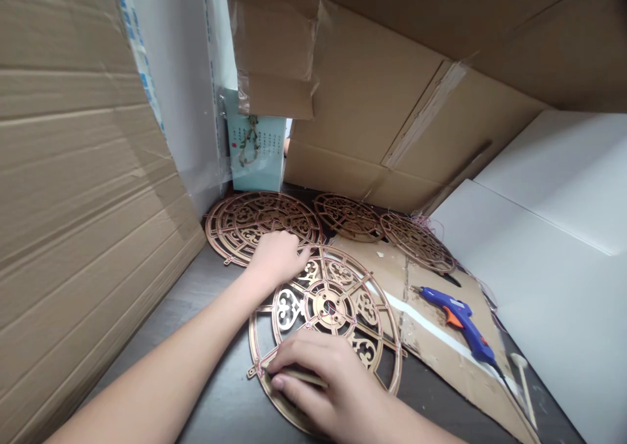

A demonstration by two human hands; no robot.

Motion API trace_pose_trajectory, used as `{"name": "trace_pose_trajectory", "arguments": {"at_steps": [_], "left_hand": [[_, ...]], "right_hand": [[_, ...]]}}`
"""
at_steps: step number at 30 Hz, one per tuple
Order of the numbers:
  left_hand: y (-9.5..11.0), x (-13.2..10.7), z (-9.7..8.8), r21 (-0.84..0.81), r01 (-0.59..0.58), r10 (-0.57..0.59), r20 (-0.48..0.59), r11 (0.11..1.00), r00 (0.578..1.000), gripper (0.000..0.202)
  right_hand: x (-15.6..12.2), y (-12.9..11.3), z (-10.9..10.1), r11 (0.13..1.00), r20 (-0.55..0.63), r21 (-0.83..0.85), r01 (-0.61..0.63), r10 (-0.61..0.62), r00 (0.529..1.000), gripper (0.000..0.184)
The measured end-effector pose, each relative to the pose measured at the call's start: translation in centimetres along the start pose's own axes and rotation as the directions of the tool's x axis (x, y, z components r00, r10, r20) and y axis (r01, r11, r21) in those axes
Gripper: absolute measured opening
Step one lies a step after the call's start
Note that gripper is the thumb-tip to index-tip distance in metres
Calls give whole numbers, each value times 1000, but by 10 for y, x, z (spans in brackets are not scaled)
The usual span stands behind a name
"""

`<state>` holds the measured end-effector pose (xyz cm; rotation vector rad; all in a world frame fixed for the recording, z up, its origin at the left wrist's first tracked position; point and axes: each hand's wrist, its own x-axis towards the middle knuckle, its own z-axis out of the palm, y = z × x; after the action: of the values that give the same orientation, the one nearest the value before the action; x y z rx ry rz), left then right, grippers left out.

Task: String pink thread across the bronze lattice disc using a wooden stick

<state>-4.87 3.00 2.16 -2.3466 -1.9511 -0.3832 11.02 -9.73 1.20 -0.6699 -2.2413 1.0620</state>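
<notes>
The round gold-coloured fretwork disc with cut-out scroll patterns (pixel 333 300) lies flat on the dark table (pixel 215 398) right in front of me, partly overlapping a sheet of brown cardboard (pixel 441 339) spread under it on the right. My right hand (pixel 323 379) rests on the disc's near rim, fingers curled low and pressed together, pinching what looks like a thin pale stick (pixel 298 377) flat against the edge; this grip is nearly closed, though how much of the stick it covers I cannot tell. My left hand (pixel 277 256) lies palm down on the far left rim of the same disc, fingers loosely bent and touching the fretwork, a flat press holding nothing. Just behind my left hand sits a second, larger disc of the same gold fretwork (pixel 255 222), its edge just beside the first one. Two smaller fretwork discs (pixel 349 217) (pixel 416 241) lie further back to the right, overlapping each other. A blue glue gun with an orange trigger (pixel 458 320) lies on the cardboard sheet, well apart from both hands. A pale teal box with printed decoration (pixel 255 153) stands at the back, and large brown cardboard cartons (pixel 73 202) and white boards (pixel 548 248) wall in the table on both sides.
</notes>
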Motion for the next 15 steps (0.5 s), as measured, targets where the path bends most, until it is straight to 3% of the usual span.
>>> {"name": "trace_pose_trajectory", "arguments": {"at_steps": [9, 15], "left_hand": [[0, 0, -2, -9, 5, -5, 19, 1000, 1000, 60], [-1, 1, -1, -17, 5, -5, 7, 1000, 1000, 60]], "right_hand": [[5, -5, -2, 999, -51, 33, -43, 45, 998, 11], [3, -4, -4, 993, -246, 2, -115, 112, 963, 7]]}}
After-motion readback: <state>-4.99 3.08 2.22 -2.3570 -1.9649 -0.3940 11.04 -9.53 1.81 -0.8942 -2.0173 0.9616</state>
